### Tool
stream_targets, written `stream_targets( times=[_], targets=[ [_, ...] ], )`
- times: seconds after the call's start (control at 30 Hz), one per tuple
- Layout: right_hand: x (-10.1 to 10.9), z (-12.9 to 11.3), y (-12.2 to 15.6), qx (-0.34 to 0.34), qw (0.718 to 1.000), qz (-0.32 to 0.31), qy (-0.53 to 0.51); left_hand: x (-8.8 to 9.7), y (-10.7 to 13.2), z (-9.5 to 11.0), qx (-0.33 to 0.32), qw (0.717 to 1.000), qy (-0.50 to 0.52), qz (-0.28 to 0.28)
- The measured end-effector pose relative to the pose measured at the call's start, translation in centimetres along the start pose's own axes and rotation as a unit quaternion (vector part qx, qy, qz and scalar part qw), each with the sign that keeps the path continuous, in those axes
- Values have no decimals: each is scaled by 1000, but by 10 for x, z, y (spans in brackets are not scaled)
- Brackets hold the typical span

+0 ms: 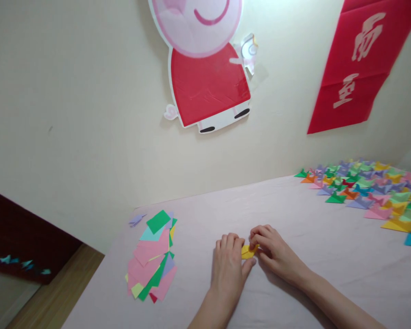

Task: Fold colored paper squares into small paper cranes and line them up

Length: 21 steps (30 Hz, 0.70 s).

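Observation:
A small folded piece of yellow paper (248, 252) lies low over the pale pink cloth, between my two hands. My left hand (229, 260) covers its left end, thumb along the near edge and fingers curled down on the far side. At the paper's right end, my right hand (272, 249) pinches it, with the index finger bent over the top and the thumb below. The fingers hide both ends of the paper, so its full shape does not show.
A loose pile of coloured paper sheets (152, 262) lies to the left, with a small purple folded paper (136, 220) behind it. Rows of folded paper figures (370, 192) stand at the right. The wall (89, 114) rises behind the cloth-covered surface (198, 214).

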State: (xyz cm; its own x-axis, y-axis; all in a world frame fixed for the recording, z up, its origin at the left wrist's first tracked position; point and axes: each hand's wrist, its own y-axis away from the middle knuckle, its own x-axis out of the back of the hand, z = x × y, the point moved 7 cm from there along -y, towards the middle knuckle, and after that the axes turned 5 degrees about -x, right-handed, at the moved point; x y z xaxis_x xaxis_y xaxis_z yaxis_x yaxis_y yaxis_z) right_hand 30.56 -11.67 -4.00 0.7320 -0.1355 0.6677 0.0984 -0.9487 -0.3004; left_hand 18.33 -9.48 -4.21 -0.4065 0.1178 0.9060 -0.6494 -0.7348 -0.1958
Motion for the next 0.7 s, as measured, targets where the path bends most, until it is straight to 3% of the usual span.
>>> stream_targets(
  times=[0.7],
  targets=[
    [-3, 7, -3, -39, 999, -28, 1, 6, 0, -4, -44, 991, 99, 83]
  ],
)
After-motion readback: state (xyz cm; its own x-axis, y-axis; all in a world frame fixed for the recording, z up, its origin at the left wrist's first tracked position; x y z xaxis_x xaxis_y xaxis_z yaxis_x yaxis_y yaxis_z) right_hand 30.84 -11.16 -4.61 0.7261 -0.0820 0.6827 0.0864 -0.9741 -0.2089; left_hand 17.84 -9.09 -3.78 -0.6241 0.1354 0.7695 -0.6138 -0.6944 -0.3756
